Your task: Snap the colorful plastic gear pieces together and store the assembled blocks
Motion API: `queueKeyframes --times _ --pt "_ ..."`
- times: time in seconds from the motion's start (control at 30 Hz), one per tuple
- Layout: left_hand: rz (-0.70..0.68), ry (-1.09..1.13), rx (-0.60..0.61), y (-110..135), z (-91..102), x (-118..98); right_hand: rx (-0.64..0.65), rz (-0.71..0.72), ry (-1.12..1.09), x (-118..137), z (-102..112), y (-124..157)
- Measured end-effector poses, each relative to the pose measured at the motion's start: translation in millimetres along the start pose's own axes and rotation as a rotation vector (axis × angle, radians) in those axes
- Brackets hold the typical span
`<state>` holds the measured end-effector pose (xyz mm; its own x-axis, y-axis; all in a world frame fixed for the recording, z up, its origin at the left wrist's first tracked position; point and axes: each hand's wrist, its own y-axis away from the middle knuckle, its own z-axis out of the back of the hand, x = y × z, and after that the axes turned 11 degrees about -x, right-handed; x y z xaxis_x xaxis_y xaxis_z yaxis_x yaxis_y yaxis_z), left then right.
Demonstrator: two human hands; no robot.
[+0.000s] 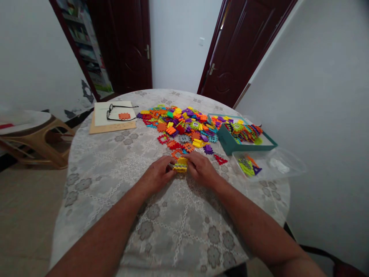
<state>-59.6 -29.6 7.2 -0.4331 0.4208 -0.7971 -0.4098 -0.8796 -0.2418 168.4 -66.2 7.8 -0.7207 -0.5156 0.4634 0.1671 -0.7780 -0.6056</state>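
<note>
Between my two hands, just above the tablecloth, is a small yellow piece built of interlocking plastic blocks (180,166), with a greyish strip along its front. My left hand (159,173) is closed on its left end, thumb in front. My right hand (201,169) pinches the right end, and its fingers partly cover the piece. Right behind my hands lies a large heap of colourful interlocking plastic blocks (184,123), with an orange square frame (177,154) closest to the yellow piece. A red triangular block (220,159) lies to the right of my right hand.
A green box (230,144) with a built block strip stands at the right, behind a clear plastic tray (271,173) with several pieces. Black glasses (108,114) and an orange square block (124,116) rest on paper (99,115) at the left. A patterned tablecloth (103,169) covers the round table.
</note>
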Motion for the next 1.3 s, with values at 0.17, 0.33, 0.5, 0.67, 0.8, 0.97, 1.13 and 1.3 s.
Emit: queueKeyframes --times 0.17,0.33,0.5,0.67,0.8,0.97,1.13,1.3 --pt "0.035 0.032 -0.004 -0.5 -1.3 6.3 0.040 -0.081 -0.066 8.7 -9.5 3.4" --pt "0.045 0.050 -0.028 -2.8 1.4 4.8 0.055 -0.067 -0.115 6.2 -7.9 3.7" --pt "-0.064 -0.018 -0.030 -5.3 3.5 1.7 0.055 -0.017 -0.115 -0.2 -9.5 3.1" --pt "0.068 -0.049 0.045 -3.3 3.9 -3.8 -0.179 -0.203 0.413 -31.8 13.2 -3.1" --pt "0.058 -0.094 0.058 -3.6 5.8 -7.3 -0.085 -0.490 0.761 -54.9 31.4 -4.7" --pt "0.051 -0.107 0.066 -4.2 7.8 -9.2 0.020 -0.564 0.833 -66.3 28.5 -5.6" --pt "0.066 -0.088 0.071 -3.6 6.8 -8.3 -0.065 -0.512 0.769 -76.1 27.9 -4.2" --pt "0.051 -0.080 0.061 -2.7 6.5 -10.4 -0.200 -0.285 0.643 -84.4 35.1 -1.7"
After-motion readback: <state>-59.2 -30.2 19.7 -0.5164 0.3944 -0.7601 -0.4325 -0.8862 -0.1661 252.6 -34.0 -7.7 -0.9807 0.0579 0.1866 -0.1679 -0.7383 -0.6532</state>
